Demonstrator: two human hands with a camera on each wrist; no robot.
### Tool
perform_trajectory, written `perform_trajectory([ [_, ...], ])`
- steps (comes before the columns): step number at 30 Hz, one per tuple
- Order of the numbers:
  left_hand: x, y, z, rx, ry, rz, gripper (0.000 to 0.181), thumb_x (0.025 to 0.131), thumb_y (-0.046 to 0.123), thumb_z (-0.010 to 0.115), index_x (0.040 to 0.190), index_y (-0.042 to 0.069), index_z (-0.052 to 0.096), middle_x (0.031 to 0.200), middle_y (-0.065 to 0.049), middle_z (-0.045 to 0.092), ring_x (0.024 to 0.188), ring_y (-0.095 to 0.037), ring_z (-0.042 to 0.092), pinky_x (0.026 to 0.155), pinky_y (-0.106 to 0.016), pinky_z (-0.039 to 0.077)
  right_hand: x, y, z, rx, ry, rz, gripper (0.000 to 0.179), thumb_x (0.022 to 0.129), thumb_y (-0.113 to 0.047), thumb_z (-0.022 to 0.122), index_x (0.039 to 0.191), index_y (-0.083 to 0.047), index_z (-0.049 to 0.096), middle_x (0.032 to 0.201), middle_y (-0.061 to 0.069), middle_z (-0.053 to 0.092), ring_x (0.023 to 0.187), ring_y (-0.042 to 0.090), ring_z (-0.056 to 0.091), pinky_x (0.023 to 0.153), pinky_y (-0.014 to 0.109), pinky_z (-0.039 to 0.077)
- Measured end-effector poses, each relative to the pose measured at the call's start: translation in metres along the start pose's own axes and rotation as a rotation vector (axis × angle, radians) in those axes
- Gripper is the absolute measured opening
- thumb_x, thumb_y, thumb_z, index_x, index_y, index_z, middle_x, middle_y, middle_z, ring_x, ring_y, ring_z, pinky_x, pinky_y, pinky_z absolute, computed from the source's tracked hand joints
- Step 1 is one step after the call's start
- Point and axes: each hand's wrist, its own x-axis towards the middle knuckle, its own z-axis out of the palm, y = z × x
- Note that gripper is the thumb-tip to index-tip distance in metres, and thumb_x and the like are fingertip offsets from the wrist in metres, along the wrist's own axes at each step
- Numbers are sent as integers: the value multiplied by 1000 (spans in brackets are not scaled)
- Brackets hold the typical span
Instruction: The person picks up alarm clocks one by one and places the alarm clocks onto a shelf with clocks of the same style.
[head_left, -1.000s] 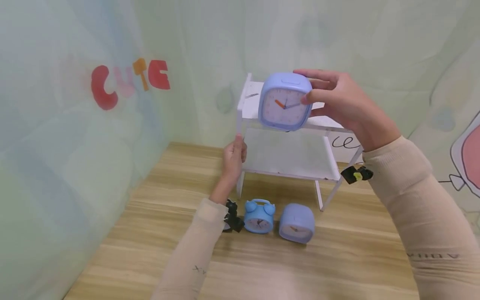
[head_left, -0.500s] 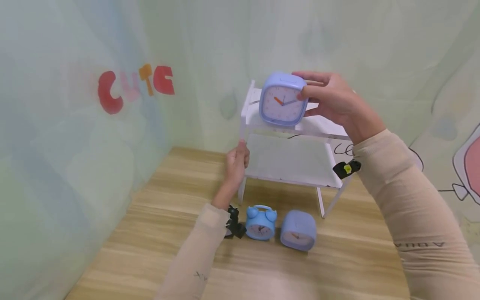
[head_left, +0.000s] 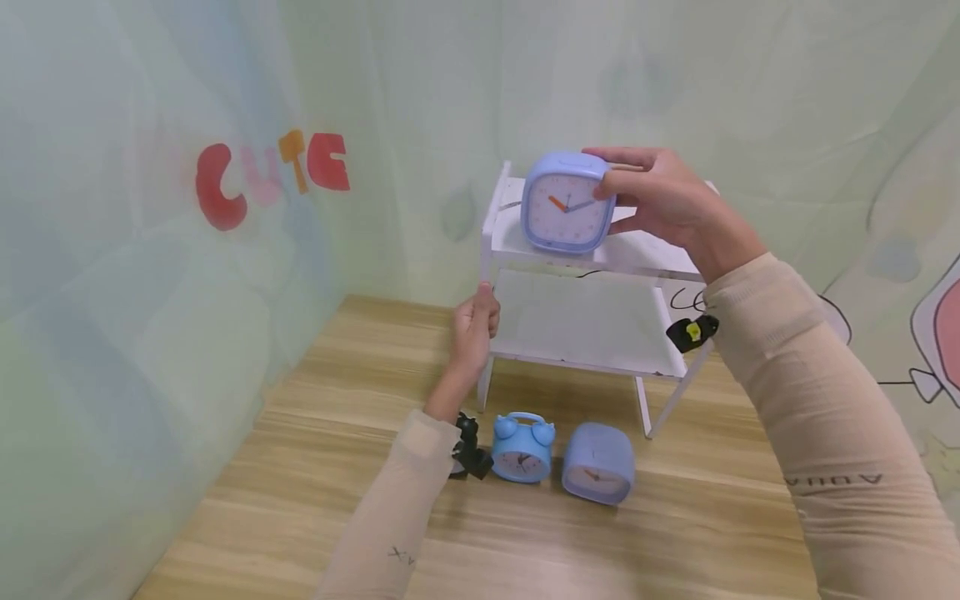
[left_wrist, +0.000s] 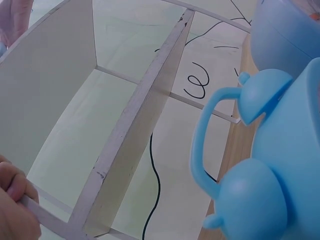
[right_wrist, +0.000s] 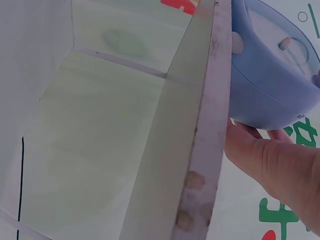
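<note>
My right hand holds a periwinkle square alarm clock by its right side, thumb on the front rim and fingers behind. The clock stands upright at the front left of the white two-tier rack's top shelf. In the right wrist view, the clock's base is right at the shelf edge, beside my right hand. My left hand grips the rack's left front post, thumb up; in the left wrist view its curled fingers show at the lower left corner.
On the wood-grain floor before the rack stand a light blue twin-bell alarm clock and another periwinkle clock. Something dark and pale is half hidden behind the left wrist's black mount. Printed cloth walls enclose the left and back.
The right hand has brought the periwinkle clock back over the top shelf and down to it. The left hand has kept its grip on the post. The head view has shifted slightly.
</note>
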Motion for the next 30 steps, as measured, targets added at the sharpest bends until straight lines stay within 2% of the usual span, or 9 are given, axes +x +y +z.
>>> perform_trajectory([
  [3,-1,0,0,-4,2,22,52,111,26,34,64,2,33,53,7,30,48,-7,26,47,-22,20,1,0,0,-19,-8,3,56,89,-1,59,144,-8,50,122,10,61,108,28,57,79,41,56],
  [7,-1,-1,0,7,-2,35,55,110,31,35,65,1,32,54,7,30,49,-6,26,47,-21,19,0,0,-1,-53,-34,-3,63,90,-2,59,150,-11,43,130,12,57,113,28,55,81,40,55],
  [12,0,0,-2,5,-7,27,48,111,14,31,67,-6,31,53,7,29,48,-7,26,47,-21,20,-4,-2,-1,-115,-55,-9,76,92,-5,63,158,-19,29,145,13,47,119,26,52,83,37,56],
  [17,2,3,-3,18,-19,10,46,110,7,29,67,-9,30,54,5,29,48,-7,26,48,-21,20,-9,-4,2,-266,-29,-35,85,91,-15,71,159,-23,21,156,11,36,124,23,52,87,38,55],
  [19,3,7,-2,22,-22,6,45,109,5,28,67,-11,30,54,5,29,49,-7,26,48,-21,20,-12,-4,4,-314,1,-50,88,89,-18,74,159,-24,21,158,9,33,124,25,54,88,39,54],
  [23,-2,25,1,23,-28,-3,44,108,3,28,68,-14,30,54,4,29,49,-6,27,49,-20,22,-25,-2,4,-397,93,-84,91,86,-22,79,159,-26,23,160,6,30,130,29,51,91,39,53],
  [26,-4,35,4,25,-31,6,44,108,4,29,69,-15,30,54,5,30,50,-6,27,49,-20,22,-45,3,2,-489,206,-146,91,84,-26,82,157,-26,28,156,4,36,132,27,49,91,33,52],
  [28,-4,36,4,26,-32,11,44,108,4,29,69,-14,31,54,5,30,50,-6,27,49,-20,22,-61,9,1,-560,306,-237,82,82,-25,83,152,-22,40,144,5,48,122,24,55,86,26,51],
  [30,-5,37,4,26,-34,16,43,108,4,29,69,-14,31,54,5,30,50,-6,28,49,-20,22,-78,17,0,-633,389,-334,67,81,-22,84,140,-16,53,128,3,57,105,19,61,79,21,49],
])
